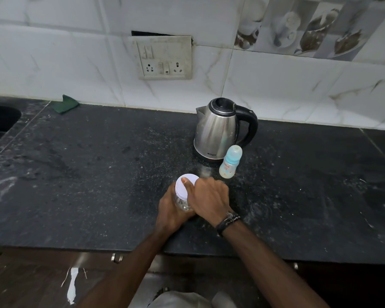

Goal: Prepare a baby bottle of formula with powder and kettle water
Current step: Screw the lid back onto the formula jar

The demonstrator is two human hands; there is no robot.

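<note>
Now both hands grip the clear jar (pixel 182 204), right hand (pixel 209 198) on its white lid (pixel 187 182), left hand (pixel 170 211) round its body

Dim, cool, diffuse illumination; no single light source is visible. The white wall tiles (pixel 276 85) are the brightest region, while the dark worktop (pixel 76 174) absorbs most light and shows only a faint sheen around its centre. The steel kettle (pixel 218 130) carries soft vertical highlights on its body. Shadows are weak and soft-edged, deepest in the lower corners. Wide-angle distortion bows the worktop's edges and tile joints towards the frame's margins. The fingers of the right hand (pixel 209 196) are slightly motion-blurred; the foreground at bottom is soft.
</note>
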